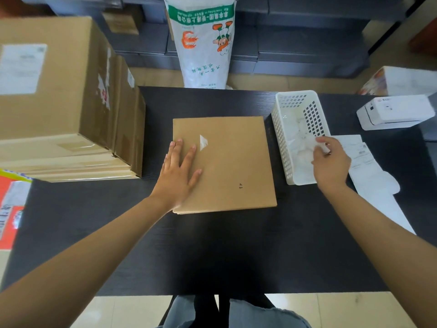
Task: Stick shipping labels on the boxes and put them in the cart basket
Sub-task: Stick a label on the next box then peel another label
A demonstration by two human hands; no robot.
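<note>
A flat brown cardboard box (234, 166) lies in the middle of the black table (212, 252), with a small scrap of clear tape on its top. My left hand (179, 171) rests flat on the box's left part, fingers spread. My right hand (331, 159) is over the near right rim of a white plastic basket (281, 136) and pinches crumpled white backing paper (307, 143). A strip of printed shipping labels (369, 166) lies on the table to the right of the basket.
A stack of large cardboard boxes (59, 95) fills the table's left side. A white label printer (395, 112) stands at the far right. A tall white printed sack (203, 43) stands behind the table. Red and white packaging (11, 209) lies at the left edge.
</note>
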